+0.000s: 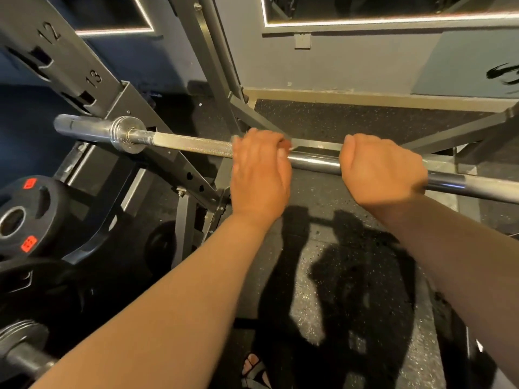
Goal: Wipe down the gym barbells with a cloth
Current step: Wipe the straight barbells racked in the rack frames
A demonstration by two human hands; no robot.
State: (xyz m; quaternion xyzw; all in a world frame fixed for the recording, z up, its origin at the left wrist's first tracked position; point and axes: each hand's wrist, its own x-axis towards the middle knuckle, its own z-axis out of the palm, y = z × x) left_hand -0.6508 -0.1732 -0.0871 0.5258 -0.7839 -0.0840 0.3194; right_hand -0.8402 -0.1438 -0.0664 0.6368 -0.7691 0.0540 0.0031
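Observation:
A steel barbell [191, 143] runs from the upper left to the right edge, its left sleeve and collar resting in the rack. My left hand [259, 175] grips the bar near the end of the knurled section, fingers curled over the top. My right hand [382, 172] grips the smooth shaft a little further right, knuckles toward me. No cloth shows in either hand.
A numbered rack upright [70, 60] stands at the upper left. Black weight plates [25, 217] with red tags hang at the left. Grey frame legs [216, 66] cross behind the bar. Speckled rubber floor [337, 276] lies below, my sandalled foot [254, 366] on it.

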